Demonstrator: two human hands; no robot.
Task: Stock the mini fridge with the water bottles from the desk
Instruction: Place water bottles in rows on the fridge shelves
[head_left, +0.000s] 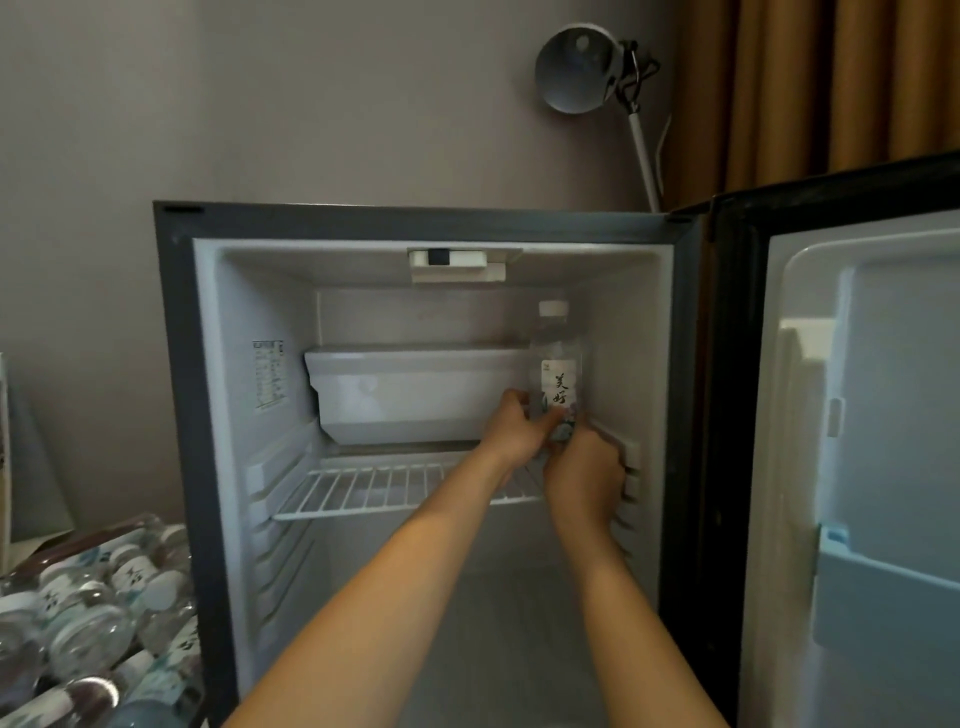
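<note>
Gripping one water bottle (557, 364) near its base: left hand (513, 425) and right hand (584, 470) close together, fingers curled round it. Bottle upright on wire shelf (374, 488), right side of open mini fridge (176, 364). Wrapped bottle pack (93, 613) at lower left.

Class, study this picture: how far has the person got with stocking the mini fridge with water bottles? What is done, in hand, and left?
Done: the fridge door stands open. In hand: the left hand and right hand grip one upright water bottle at the right end of the wire shelf, the only bottle seen inside. Left: the many bottles at lower left, outside the fridge.
</note>
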